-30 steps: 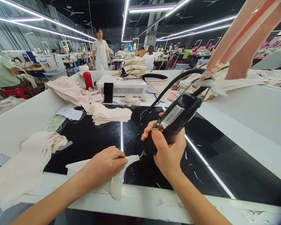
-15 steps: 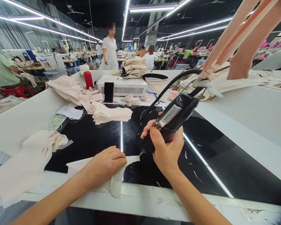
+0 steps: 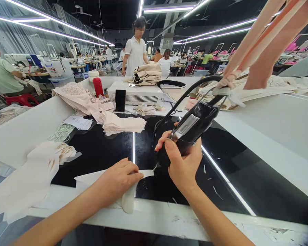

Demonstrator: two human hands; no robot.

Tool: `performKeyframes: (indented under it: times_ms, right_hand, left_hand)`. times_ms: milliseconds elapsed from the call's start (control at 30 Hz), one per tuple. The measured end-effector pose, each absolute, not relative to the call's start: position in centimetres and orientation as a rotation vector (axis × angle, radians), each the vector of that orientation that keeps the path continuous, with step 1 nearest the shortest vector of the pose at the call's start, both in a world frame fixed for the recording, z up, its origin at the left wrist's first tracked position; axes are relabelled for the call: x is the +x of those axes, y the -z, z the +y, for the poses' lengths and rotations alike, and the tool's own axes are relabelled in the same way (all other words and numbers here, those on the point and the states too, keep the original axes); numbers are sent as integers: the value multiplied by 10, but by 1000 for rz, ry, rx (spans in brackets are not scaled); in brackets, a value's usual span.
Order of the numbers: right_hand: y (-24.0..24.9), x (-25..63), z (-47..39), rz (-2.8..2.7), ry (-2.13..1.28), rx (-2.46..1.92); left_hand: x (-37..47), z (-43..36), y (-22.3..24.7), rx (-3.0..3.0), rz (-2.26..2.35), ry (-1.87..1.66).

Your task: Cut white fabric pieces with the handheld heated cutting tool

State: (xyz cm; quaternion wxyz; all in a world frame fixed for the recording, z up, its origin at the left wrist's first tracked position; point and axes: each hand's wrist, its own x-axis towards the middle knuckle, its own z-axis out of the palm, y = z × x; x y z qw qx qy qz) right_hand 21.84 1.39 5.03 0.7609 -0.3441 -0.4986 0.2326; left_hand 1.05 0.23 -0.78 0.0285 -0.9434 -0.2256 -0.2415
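Note:
My right hand [image 3: 182, 162] grips a black corded cutting tool [image 3: 190, 128], its thin tip touching the edge of a cream fabric piece [image 3: 129, 198]. My left hand [image 3: 118, 179] lies flat on that fabric, fingers spread, pinning it to the black glossy worktop [image 3: 107, 147] near the front edge. The tool's cable [image 3: 184, 94] arcs up and back to a white machine box [image 3: 141, 94].
A stack of cream fabric [image 3: 122, 124] and a heap [image 3: 28, 177] lie to the left. A phone [image 3: 120, 100] leans on the box; a red bottle [image 3: 98, 87] stands behind. Hanging straps [image 3: 259, 37] at upper right. A person in white [image 3: 135, 51] stands beyond.
The person in white has walked to the right, closer to the table. My left hand has shifted slightly right on the fabric; the tool tip stays at its edge.

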Motion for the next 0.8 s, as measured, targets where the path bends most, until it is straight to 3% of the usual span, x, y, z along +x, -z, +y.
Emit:
performKeyframes:
  times_ms: [800]
  right_hand:
    - [-52, 197, 17, -1060, -619, -650]
  left_hand:
    - [9, 0, 14, -2977, -731, 745]
